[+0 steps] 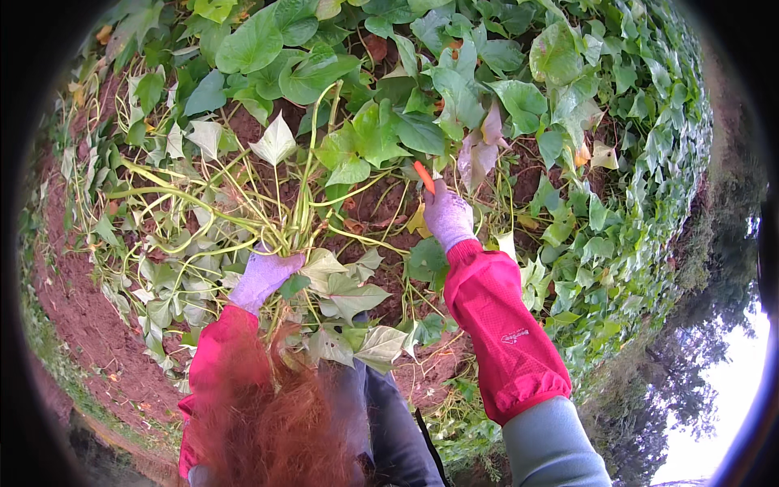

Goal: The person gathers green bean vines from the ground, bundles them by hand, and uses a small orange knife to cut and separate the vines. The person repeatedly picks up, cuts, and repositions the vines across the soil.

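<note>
My left hand (pixel 266 277), in a light purple glove, is closed around a bunch of long green vine stems (pixel 298 225) with heart-shaped leaves. Stems fan out above and left of it, and pale leaf undersides (pixel 353 295) hang to its right. To the right, my right hand (pixel 447 216), in a matching soiled glove, is closed on a tool with an orange handle (pixel 424 177); the rest of the tool is hidden among leaves. Red sleeve covers are on both forearms. Reddish hair covers part of the left sleeve.
Dense leafy vines (pixel 608 201) cover the ground ahead and to the right. Reddish-brown soil (pixel 85 322) shows at the left and between stems. My legs in dark trousers (pixel 395 420) are at the bottom. Trees (pixel 675 377) stand at the lower right.
</note>
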`<action>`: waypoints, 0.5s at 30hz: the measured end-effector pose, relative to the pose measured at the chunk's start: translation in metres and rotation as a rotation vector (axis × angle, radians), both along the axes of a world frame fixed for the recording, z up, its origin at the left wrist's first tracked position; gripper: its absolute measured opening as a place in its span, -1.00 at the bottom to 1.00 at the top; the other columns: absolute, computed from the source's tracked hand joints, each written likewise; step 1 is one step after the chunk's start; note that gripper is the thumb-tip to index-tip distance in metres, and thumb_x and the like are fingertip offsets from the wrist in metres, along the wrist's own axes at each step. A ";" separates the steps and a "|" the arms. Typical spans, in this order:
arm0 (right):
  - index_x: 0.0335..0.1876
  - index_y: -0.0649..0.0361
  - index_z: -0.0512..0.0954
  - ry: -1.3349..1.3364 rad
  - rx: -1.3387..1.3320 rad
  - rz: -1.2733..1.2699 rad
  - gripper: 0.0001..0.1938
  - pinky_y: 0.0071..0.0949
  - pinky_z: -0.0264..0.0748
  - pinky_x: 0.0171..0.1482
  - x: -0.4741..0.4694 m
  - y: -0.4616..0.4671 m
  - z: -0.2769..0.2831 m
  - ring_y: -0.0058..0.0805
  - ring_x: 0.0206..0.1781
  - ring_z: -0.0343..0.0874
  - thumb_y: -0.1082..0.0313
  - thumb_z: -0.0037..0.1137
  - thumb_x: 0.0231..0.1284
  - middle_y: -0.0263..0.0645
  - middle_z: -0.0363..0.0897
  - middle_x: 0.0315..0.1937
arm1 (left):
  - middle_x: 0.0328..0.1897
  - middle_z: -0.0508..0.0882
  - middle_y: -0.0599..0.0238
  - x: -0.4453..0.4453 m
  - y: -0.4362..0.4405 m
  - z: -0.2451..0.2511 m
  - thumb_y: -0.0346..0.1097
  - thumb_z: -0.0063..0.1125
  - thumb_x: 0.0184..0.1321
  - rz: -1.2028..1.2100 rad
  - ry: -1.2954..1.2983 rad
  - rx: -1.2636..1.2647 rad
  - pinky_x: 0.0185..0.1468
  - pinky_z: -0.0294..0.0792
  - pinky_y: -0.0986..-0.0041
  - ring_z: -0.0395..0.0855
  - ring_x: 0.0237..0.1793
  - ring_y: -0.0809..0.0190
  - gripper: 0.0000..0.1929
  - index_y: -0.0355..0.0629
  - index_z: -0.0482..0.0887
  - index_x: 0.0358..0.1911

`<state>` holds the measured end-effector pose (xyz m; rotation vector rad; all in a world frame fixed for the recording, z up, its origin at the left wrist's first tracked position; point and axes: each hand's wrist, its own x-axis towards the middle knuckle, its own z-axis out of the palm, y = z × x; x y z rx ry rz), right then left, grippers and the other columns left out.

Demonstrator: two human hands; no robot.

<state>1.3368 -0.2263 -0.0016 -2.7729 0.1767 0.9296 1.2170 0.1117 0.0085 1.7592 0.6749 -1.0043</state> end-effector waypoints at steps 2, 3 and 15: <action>-0.05 0.17 0.40 -0.006 -0.010 -0.073 -0.70 0.06 0.46 -0.16 -0.016 -0.016 0.004 0.11 -0.25 0.60 0.10 -0.15 0.33 0.10 0.60 -0.38 | -0.21 0.70 0.11 -0.002 0.001 0.012 -0.21 0.36 0.06 -0.052 -0.007 -0.012 -0.06 0.47 0.36 0.64 -0.18 0.22 -0.53 -0.33 0.56 0.00; -0.02 0.17 0.39 0.017 0.054 -0.097 -0.68 0.08 0.45 -0.15 -0.034 -0.029 0.017 0.14 -0.23 0.59 0.10 -0.14 0.33 0.11 0.60 -0.36 | -0.22 0.70 0.06 -0.003 0.004 0.019 -0.17 0.34 0.08 -0.049 -0.014 -0.019 -0.04 0.47 0.37 0.64 -0.15 0.18 -0.53 -0.34 0.57 -0.01; -0.05 0.18 0.49 -0.014 0.771 -0.910 -0.82 -0.59 0.34 -0.64 -0.126 -0.060 0.076 -0.68 -0.66 0.39 0.29 -0.04 0.37 -0.43 0.43 -0.60 | 0.00 0.62 0.30 -0.228 0.176 0.189 -0.36 0.44 -0.04 0.353 -0.132 0.051 0.07 0.44 0.42 0.57 -0.04 0.28 -0.44 -0.23 0.49 0.08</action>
